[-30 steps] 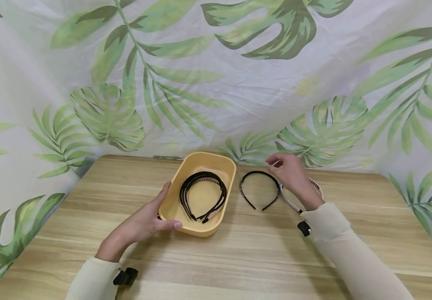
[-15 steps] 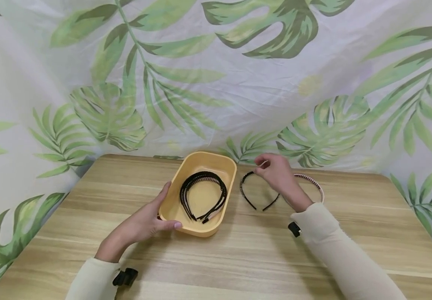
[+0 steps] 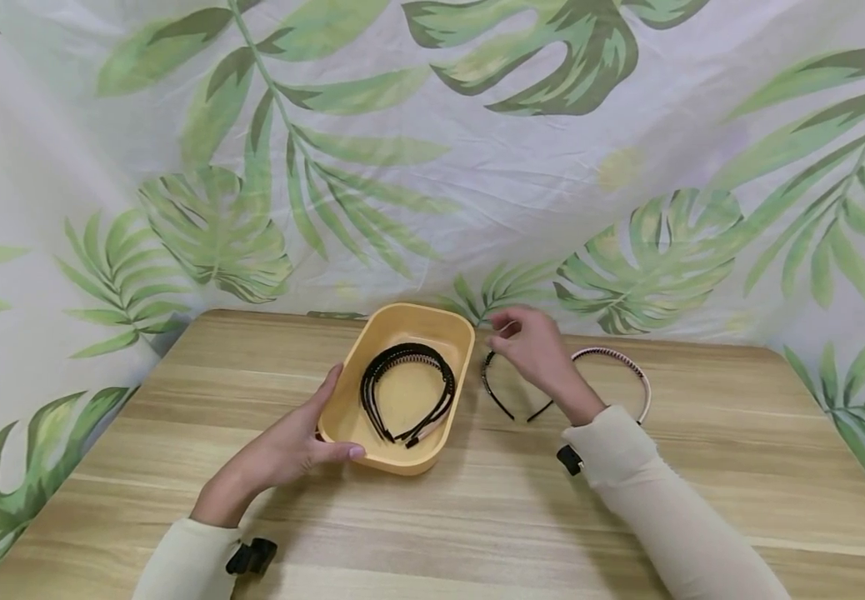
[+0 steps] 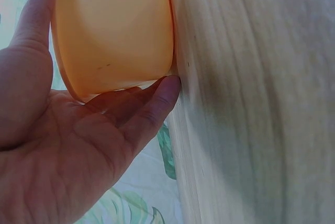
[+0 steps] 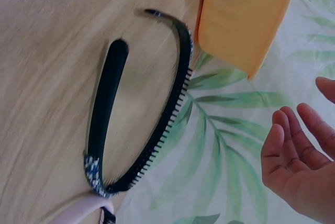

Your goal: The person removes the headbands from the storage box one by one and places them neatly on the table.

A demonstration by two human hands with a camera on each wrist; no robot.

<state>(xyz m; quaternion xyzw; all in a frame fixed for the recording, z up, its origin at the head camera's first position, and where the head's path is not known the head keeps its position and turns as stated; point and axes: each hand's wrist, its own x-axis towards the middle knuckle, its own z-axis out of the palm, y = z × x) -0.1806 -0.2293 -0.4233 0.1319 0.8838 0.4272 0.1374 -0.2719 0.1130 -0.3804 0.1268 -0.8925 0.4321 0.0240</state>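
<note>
A yellow bin holds several headbands, mostly black. My left hand grips its left side, thumb on the near rim; in the left wrist view, fingers lie under the bin's end. My right hand hovers over a black headband with bent, relaxed fingers holding nothing. In the right wrist view, that toothed headband lies on the table, apart from my hand. A pinkish-white headband lies to its right, partly hidden by my wrist.
The wooden table meets a leaf-patterned cloth along its far edge. Black wrist devices sit at both cuffs, the left one low over the table and the right one in front of the headbands.
My right hand has moved left, from over the pinkish-white headband to above the black one, uncovering more of the pinkish-white one. The left hand and bin have stayed put.
</note>
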